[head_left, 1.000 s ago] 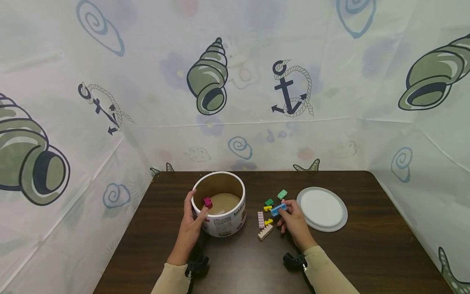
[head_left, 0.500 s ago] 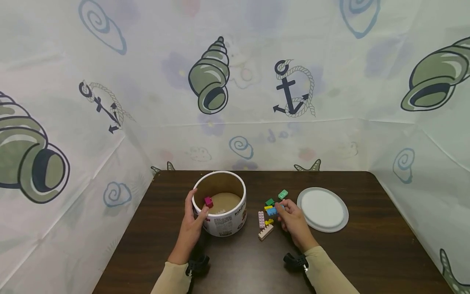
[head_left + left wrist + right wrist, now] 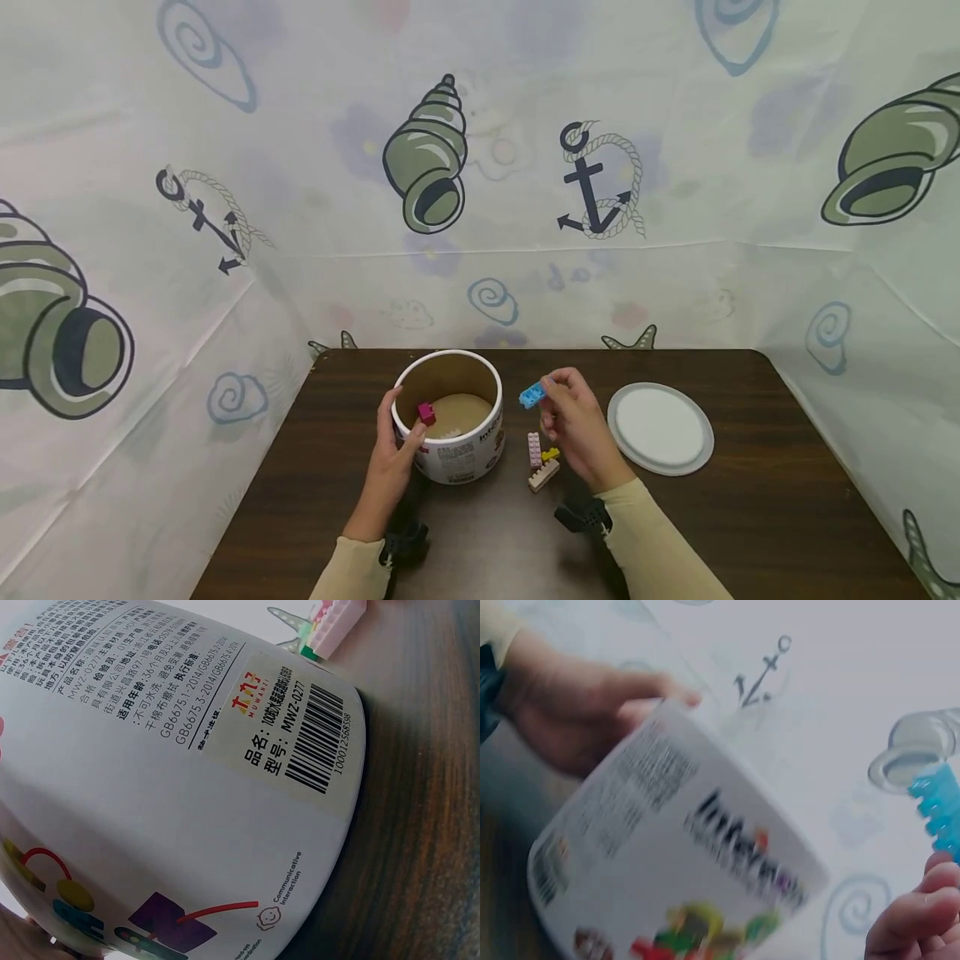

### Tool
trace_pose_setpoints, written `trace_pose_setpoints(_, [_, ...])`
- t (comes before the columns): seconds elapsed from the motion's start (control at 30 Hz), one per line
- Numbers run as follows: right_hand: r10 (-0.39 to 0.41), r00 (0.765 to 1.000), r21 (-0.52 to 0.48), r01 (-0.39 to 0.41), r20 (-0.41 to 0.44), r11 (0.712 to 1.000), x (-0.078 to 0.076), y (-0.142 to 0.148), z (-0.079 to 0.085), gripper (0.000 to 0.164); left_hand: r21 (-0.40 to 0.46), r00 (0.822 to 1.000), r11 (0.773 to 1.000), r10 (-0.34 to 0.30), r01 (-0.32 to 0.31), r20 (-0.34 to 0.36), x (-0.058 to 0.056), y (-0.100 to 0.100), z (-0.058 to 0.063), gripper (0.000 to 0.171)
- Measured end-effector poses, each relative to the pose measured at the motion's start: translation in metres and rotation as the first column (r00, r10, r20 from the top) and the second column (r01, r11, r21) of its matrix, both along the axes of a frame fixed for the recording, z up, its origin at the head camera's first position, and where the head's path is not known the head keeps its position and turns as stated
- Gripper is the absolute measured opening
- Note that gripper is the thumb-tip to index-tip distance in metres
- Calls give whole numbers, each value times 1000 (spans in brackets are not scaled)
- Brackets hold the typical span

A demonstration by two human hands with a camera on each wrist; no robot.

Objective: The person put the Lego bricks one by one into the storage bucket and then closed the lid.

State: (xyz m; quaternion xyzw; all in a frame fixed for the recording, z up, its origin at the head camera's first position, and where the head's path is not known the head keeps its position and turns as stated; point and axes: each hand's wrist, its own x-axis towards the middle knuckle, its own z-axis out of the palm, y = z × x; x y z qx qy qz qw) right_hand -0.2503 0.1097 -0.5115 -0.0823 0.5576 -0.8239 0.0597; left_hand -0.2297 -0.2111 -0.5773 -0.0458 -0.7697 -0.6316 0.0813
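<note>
My left hand (image 3: 390, 462) grips the near left side of a round white bucket (image 3: 457, 458), its thumb over the rim. A dark pink toy brick (image 3: 426, 413) shows inside the rim by that thumb; whether the thumb touches it I cannot tell. Between thumb and fingers my right hand (image 3: 577, 425) pinches a light blue toy brick (image 3: 532, 395), raised just right of the bucket. In the right wrist view the studs of this blue brick (image 3: 939, 806) face the bucket. Below the right hand lie a pink brick (image 3: 534, 448), a yellow brick (image 3: 551, 454) and a cream brick (image 3: 543, 475).
A white round lid (image 3: 661, 429) lies on the dark wooden table (image 3: 780, 500), right of the right hand. Behind the table hangs a patterned white cloth (image 3: 510, 192). In the left wrist view, a pink brick (image 3: 337, 628) shows past the bucket.
The right hand has lifted the blue brick from among the loose bricks and carried it up and left toward the bucket. The left hand and bucket have stayed put.
</note>
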Motion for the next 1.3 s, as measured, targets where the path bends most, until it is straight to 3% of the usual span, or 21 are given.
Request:
trace_pose_setpoints(0.13, [75,996,-95,-78,-42,992,-9,-22,15,20,3,1000,1000,6,-6,3,0,-2,0,76])
trace_pose_setpoints(0.33, [141,990,-168,-143,-23,975,-19,-54,20,11,0,1000,1000,3,-3,7,0,1,1,77])
trace_pose_setpoints(0.5, [152,988,-116,-149,18,982,-29,-75,31,12,-17,999,1000,18,-17,29,2,2,2,76])
trace_pose_setpoints(0.67, [107,994,-102,-107,2,989,-46,-93,48,17,-40,999,999,37,-36,26,3,2,1,75])
trace_pose_setpoints(0.87, [-14,999,101,17,-33,995,-66,-111,38,13,-23,999,999,29,-29,23,2,3,2,76])
trace_pose_setpoints(1.03, [-35,998,225,45,-50,973,-67,-115,34,11,-41,999,999,31,-29,28,3,3,3,76])
trace_pose_setpoints(1.3, [-4,1000,216,8,-17,976,-66,-115,38,12,-50,999,998,40,-39,20,3,3,3,75])
